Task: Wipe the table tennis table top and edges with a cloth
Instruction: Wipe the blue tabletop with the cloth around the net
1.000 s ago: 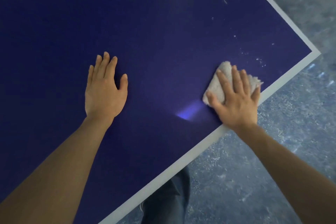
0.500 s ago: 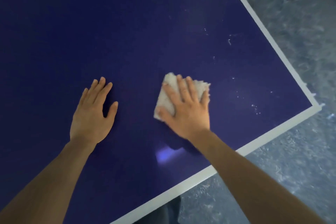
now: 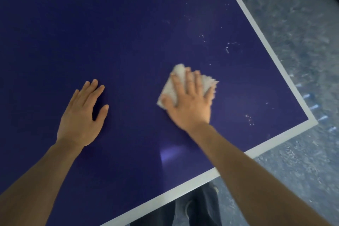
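The dark blue table tennis table top fills most of the view, with a white border line along its near edge and right side. A folded white cloth lies on the blue surface right of centre. My right hand presses flat on the cloth with straight, spread fingers; it looks blurred. My left hand rests flat on the bare table to the left of the cloth, fingers straight. White specks and smears mark the surface toward the right corner.
The table's corner lies at the right. Beyond both edges is a mottled grey floor. My dark trouser legs and a shoe show below the near edge.
My right hand slid the cloth from near the right front edge leftward into the table, then slightly outward again. My left hand stayed planted flat. The view shifted toward the corner.
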